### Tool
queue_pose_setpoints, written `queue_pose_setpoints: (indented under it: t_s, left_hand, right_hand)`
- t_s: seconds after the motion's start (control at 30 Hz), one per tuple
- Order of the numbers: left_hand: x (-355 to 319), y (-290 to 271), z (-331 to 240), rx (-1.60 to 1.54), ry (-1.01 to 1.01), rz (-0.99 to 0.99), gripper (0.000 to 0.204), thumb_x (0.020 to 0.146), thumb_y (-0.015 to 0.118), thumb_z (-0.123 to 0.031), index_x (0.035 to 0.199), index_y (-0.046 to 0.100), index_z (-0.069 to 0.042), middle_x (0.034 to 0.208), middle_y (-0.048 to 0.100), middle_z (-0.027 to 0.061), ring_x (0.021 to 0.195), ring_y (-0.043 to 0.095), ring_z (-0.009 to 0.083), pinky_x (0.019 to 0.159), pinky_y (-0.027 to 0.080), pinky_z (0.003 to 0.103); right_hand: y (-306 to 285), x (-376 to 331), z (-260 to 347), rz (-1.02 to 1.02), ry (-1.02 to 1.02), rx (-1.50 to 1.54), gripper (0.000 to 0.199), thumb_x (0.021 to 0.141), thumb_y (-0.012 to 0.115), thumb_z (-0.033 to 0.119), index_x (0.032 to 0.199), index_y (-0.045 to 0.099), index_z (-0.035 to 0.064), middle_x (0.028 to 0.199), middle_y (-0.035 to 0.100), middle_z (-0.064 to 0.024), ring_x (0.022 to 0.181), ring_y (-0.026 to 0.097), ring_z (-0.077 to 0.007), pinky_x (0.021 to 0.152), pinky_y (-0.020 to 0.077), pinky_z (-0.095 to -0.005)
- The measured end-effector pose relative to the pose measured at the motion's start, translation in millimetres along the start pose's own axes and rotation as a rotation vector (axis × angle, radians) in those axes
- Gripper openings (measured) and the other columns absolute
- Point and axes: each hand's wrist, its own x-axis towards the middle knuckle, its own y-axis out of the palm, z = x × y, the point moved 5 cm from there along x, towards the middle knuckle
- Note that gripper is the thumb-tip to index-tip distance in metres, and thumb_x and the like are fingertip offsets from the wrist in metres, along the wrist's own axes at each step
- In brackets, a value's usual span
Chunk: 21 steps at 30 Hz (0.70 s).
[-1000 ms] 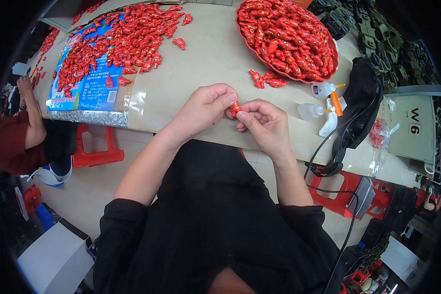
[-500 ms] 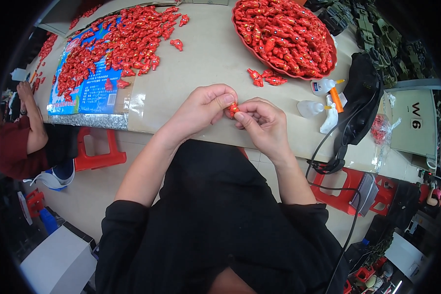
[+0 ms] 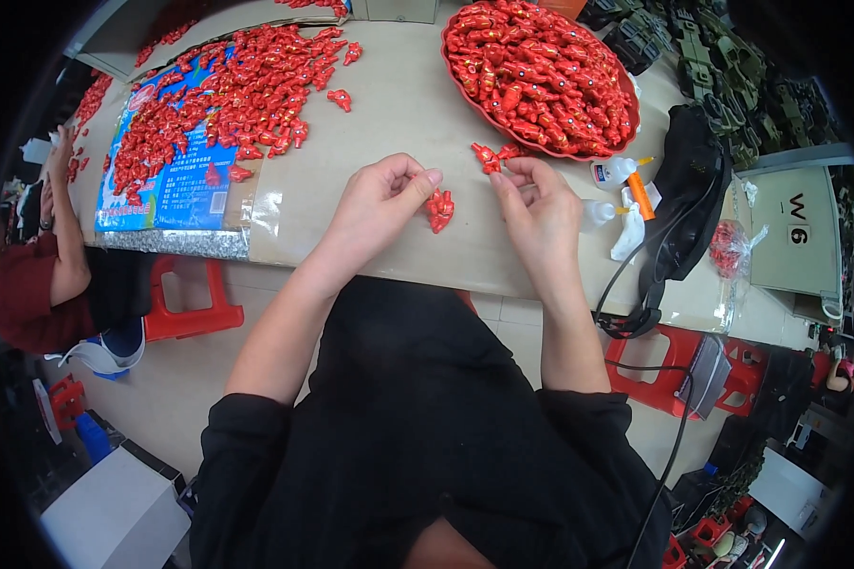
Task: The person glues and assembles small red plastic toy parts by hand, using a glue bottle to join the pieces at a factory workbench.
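Observation:
My left hand (image 3: pixel 384 204) is closed, thumb against bent fingers, over the table's near side. A small red plastic toy piece (image 3: pixel 439 211) with gold marks shows at its fingertips and appears pinched there, though the contact is partly hidden. To the right, my right hand (image 3: pixel 541 204) has its thumb and index finger slightly apart. Those fingertips are beside a loose red piece (image 3: pixel 487 158) in front of the red scalloped bowl (image 3: pixel 454 87). That bowl is heaped with similar pieces.
Many red pieces (image 3: pixel 256 95) cover a blue printed cardboard sheet (image 3: pixel 190 194) at left. Small glue bottles (image 3: pixel 615 172), an orange tube (image 3: pixel 641 195), a crumpled tissue (image 3: pixel 628 241) and a black pouch with a cable (image 3: pixel 691 185) lie right. A co-worker's arm (image 3: pixel 64 218) is far left.
My hands have parted. The red piece they both held stays at my left fingertips, while my right hand has moved right and away toward the loose pieces by the bowl.

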Motion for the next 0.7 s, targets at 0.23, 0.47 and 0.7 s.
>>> queue_pose_setpoints:
  t_s: [0.23, 0.47, 0.7]
  left_hand:
    - [3, -1, -25, 0.701, 0.033, -0.085, 0.023, 0.079, 0.054, -0.022, 0.090, 0.055, -0.002, 0.067, 0.059, 0.0154, 0.061, 0.058, 0.0247, 0.059, 0.044, 0.033]
    - [11, 1, -11, 0.330, 0.218, -0.168, 0.026, 0.077, 0.060, -0.018, 0.098, 0.056, -0.002, 0.074, 0.060, 0.0110, 0.067, 0.058, 0.0162, 0.058, 0.044, 0.027]
    - [11, 5, -4, -0.159, 0.035, 0.067, 0.016, 0.081, 0.054, -0.008, 0.095, 0.058, -0.001, 0.077, 0.054, 0.0025, 0.067, 0.052, 0.0081, 0.062, 0.043, 0.021]
  right_hand:
    - [11, 6, 15, 0.033, -0.132, -0.479, 0.025, 0.074, 0.060, 0.016, 0.095, 0.056, 0.0045, 0.087, 0.053, -0.0137, 0.068, 0.057, -0.0284, 0.062, 0.0455, -0.0388]
    - [21, -1, 7, 0.119, -0.127, 0.103, 0.025, 0.070, 0.064, 0.006, 0.094, 0.056, 0.0042, 0.081, 0.056, -0.0098, 0.064, 0.059, -0.0170, 0.057, 0.0470, -0.0272]
    - [28, -4, -4, 0.339, 0.210, 0.557, 0.018, 0.076, 0.060, 0.004, 0.091, 0.055, -0.0042, 0.078, 0.059, -0.0074, 0.068, 0.058, -0.0088, 0.059, 0.0486, -0.0206]
